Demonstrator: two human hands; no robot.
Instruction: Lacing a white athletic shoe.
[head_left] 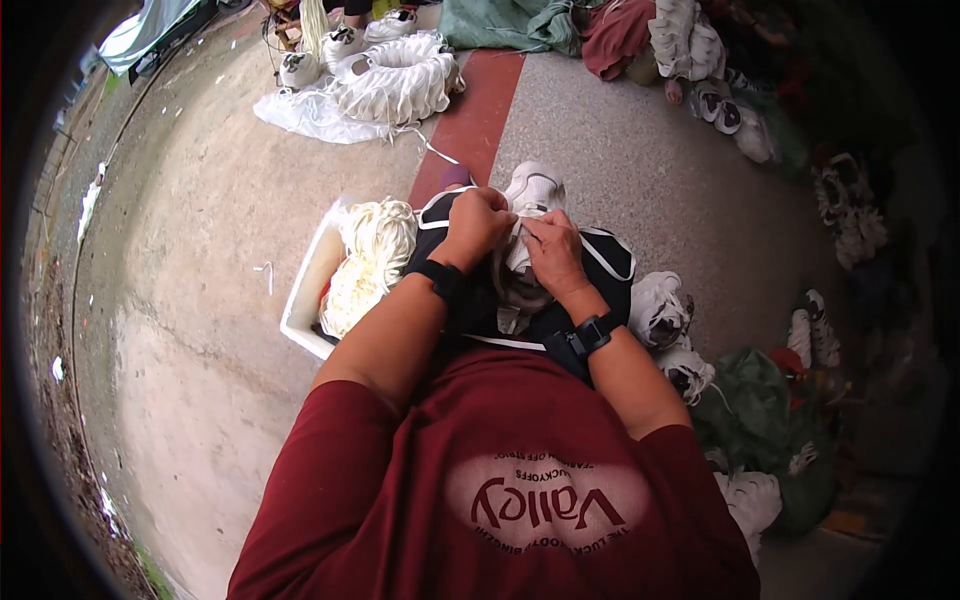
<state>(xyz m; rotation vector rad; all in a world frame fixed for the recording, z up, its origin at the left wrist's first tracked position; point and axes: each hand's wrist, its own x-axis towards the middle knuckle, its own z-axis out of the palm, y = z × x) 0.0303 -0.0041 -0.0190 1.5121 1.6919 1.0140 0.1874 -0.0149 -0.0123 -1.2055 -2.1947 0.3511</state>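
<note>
A white sneaker [534, 187] lies on my lap, its toe pointing away from me, over a dark apron [602, 272] with white edging. My left hand [474, 228] is closed in a pinch at the left side of the lacing, on a white shoelace [515, 222]. Across from it, my right hand [557, 250] bends over the sneaker's right side, thumb and fingers closed at the same lace. Both sets of fingertips nearly meet above the shoe's tongue. The fingers partly cover the eyelets and the lace ends.
Left of my lap, a white foam box [312, 275] holds a heap of cream shoelaces [375, 262]. Several white sneakers [660, 308] stand close by my right side. Farther ahead, a ring of white shoes [400, 80] rests on plastic sheeting. Green sacks [510, 25] lie at the back.
</note>
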